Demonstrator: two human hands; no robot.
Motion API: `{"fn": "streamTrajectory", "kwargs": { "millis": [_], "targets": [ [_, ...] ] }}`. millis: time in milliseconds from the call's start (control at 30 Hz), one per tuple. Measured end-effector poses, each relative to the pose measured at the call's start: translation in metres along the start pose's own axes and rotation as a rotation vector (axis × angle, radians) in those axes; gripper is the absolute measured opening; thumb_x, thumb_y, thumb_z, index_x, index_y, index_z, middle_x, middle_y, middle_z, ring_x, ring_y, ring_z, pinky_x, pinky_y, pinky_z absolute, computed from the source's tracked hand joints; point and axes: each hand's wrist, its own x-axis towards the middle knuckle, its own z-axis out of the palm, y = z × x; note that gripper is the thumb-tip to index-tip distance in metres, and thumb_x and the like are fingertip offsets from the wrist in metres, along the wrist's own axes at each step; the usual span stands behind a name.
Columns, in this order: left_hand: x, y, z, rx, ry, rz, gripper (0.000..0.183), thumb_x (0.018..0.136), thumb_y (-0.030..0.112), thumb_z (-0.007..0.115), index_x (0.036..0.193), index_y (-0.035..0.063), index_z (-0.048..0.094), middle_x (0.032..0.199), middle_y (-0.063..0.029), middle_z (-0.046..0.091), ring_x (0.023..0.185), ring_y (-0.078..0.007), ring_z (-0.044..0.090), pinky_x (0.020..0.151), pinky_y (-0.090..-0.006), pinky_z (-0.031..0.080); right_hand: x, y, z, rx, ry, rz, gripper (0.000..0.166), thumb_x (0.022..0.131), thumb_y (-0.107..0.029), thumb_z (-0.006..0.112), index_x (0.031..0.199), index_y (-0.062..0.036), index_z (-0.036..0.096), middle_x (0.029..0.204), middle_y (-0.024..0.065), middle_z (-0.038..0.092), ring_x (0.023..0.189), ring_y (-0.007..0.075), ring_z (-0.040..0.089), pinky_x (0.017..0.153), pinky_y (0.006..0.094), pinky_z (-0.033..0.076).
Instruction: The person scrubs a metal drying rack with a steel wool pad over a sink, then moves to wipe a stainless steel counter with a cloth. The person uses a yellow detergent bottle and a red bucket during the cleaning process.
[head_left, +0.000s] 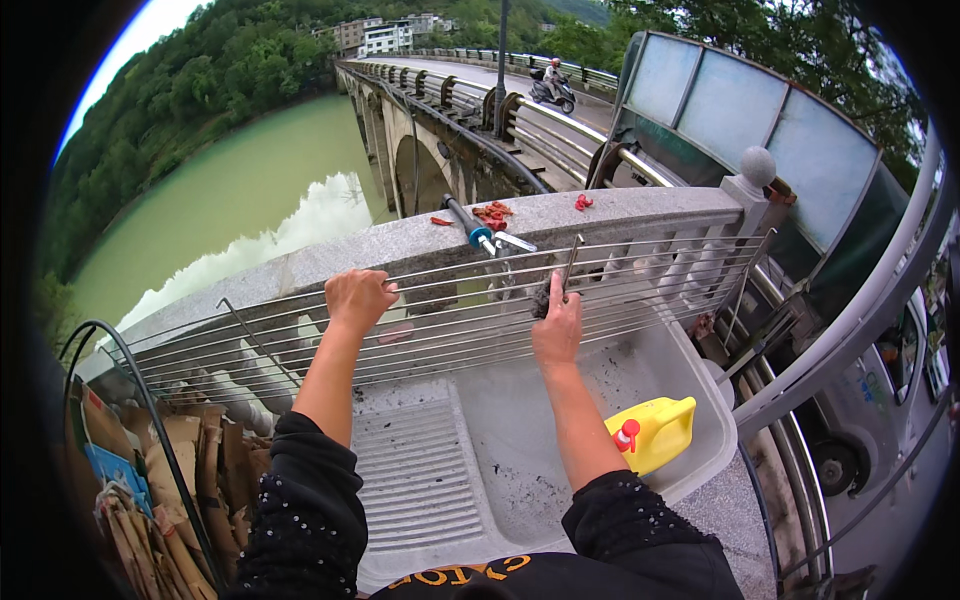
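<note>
A long rack of thin metal bars (260, 343) is held across a grey stone-like sink (517, 457) with a ribbed washboard side. My left hand (358, 304) is closed around its upper bars, left of centre. In my right hand (557, 328) is a dark scouring pad, probably steel wool (540, 298), pressed on the bars near a cross rod; the index finger points upward. Just behind the rack, a tap with a blue collar (480, 236) appears to run water. Inside the basin's right end leans a yellow plastic jug (660, 427) with a red pump top. Dark bits dot the basin.
A stone balustrade (637, 201) with red scraps (491, 216) on top runs behind the sink, above a green river. Flattened cardboard (180, 450) is stacked at left beside a black hose-like loop (161, 420). A grey post (847, 330) rises at right.
</note>
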Motion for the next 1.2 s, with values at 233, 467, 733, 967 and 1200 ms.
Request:
{"fn": "streamTrajectory", "kwargs": {
  "millis": [233,467,733,967,1200],
  "targets": [
    [0.005,0.004,0.006,-0.050,0.070,0.022,0.026,0.069,0.037,0.063,0.063,0.0121,0.060,0.063,-0.0081,0.060,0.065,-0.0283,0.059,0.058,-0.0397,0.045,-0.065,0.062,0.009,0.190,-0.043,0.206,0.057,0.067,0.001,0.058,0.122,-0.0071,0.044,0.092,0.0154,0.046,0.086,0.0326,0.049,0.077,0.0387,0.042],
    [0.010,-0.001,-0.002,0.060,-0.045,-0.067,0.023,0.070,0.039,0.062,0.073,0.0161,0.065,0.071,-0.0074,0.063,0.072,-0.0260,0.061,0.062,-0.0382,0.046,0.015,0.004,-0.001,0.410,0.352,0.161,0.044,0.069,-0.004,0.062,0.110,-0.0063,0.047,0.095,0.0164,0.047,0.089,0.0331,0.048,0.076,0.0401,0.042],
    [0.016,-0.008,0.009,0.007,0.017,-0.019,0.022,0.072,0.039,0.060,0.074,0.0181,0.066,0.069,-0.0055,0.064,0.070,-0.0242,0.062,0.060,-0.0377,0.047,-0.158,0.076,0.103,0.116,-0.321,0.433,0.042,0.068,0.001,0.053,0.106,-0.0134,0.050,0.098,0.0188,0.046,0.091,0.0375,0.049,0.075,0.0438,0.042],
    [0.008,-0.018,0.018,-0.025,0.204,0.145,0.021,0.068,0.037,0.064,0.068,0.0155,0.061,0.066,-0.0015,0.062,0.067,-0.0204,0.061,0.061,-0.0350,0.044,-0.088,0.090,0.067,0.106,-0.010,0.390,0.044,0.077,-0.020,0.062,0.111,0.0046,0.047,0.103,0.0191,0.052,0.095,0.0341,0.049,0.083,0.0386,0.039],
    [-0.007,-0.024,0.028,-0.055,0.540,0.211,0.046,0.061,0.022,0.071,0.103,0.0173,0.053,0.106,-0.0052,0.049,0.100,-0.0198,0.049,0.084,-0.0412,0.036,-0.028,0.091,0.071,0.649,-0.471,0.401,0.045,0.078,-0.017,0.061,0.114,0.0051,0.047,0.115,0.0159,0.050,0.098,0.0261,0.051,0.087,0.0318,0.037]
  ]
}}
